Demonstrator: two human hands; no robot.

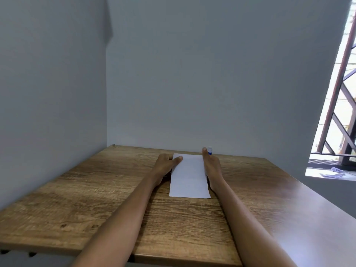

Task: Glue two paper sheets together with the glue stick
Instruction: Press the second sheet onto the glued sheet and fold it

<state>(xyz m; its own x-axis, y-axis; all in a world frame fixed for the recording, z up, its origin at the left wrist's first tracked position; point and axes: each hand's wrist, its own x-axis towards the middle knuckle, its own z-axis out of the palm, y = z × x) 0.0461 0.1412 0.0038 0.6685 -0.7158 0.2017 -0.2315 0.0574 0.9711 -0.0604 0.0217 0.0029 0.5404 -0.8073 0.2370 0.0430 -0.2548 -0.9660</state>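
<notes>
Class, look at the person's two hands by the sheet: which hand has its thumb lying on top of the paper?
The left hand: its thumb lies over the white paper at the far left corner. The right hand stands on edge along the paper's right side.

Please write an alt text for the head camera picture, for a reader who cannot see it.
Two bare hands hold a white paper sheet flat on a wooden table, the left hand at its left edge and the right hand along its right edge. A blue and white glue stick stands behind the right hand, near a grey wall.
</notes>
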